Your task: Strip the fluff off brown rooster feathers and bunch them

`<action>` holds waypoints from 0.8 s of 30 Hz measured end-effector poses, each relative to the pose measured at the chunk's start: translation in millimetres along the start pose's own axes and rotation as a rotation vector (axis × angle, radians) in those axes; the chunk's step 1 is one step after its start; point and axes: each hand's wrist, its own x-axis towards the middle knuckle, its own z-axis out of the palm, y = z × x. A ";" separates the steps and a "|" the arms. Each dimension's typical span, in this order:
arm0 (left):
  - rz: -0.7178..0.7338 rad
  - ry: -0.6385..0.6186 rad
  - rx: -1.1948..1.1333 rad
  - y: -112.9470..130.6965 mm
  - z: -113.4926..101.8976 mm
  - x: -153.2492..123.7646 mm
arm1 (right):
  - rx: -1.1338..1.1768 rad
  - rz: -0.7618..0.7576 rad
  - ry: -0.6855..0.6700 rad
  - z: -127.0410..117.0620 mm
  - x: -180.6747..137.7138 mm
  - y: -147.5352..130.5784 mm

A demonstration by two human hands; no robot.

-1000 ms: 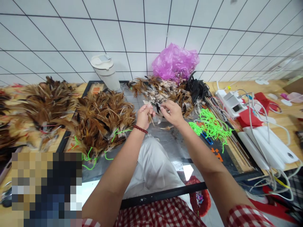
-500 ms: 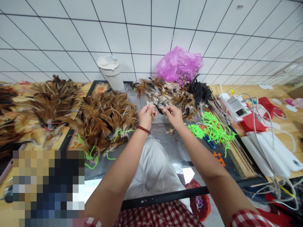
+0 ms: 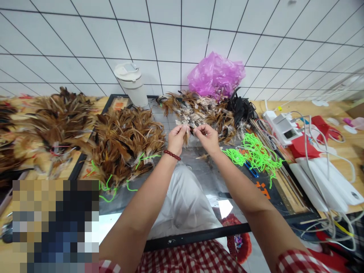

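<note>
My left hand (image 3: 176, 139), a dark red bead bracelet (image 3: 172, 154) at its wrist, pinches some brownish feathers (image 3: 186, 139) over the glass tabletop (image 3: 196, 161). Close beside it, my right hand (image 3: 208, 138) has thumb and finger pressed together on a small dark feather (image 3: 191, 131) between the two hands. Just beyond lies a loose pile of pale, brown and black feathers (image 3: 196, 110). Left of my hands spreads a heap of brown feathers (image 3: 125, 140), with green cord ends sticking out. Bright green cords (image 3: 258, 155) lie tangled to the right.
A white lidded cup (image 3: 133, 85) and a purple plastic bag (image 3: 216, 74) stand by the tiled wall. Further left are more feather bundles (image 3: 59, 117). On the right are a white power strip (image 3: 280, 123), cables, white rolls (image 3: 327, 182) and a blue tool (image 3: 251, 169).
My right hand has moved slightly left, closer to my left hand, and the dark feather between them shows less. The view has shifted a little.
</note>
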 end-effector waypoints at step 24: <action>-0.109 -0.121 -0.113 4.3 -3.0 -1.3 | 0.120 0.106 -0.064 9.8 -5.3 -11.6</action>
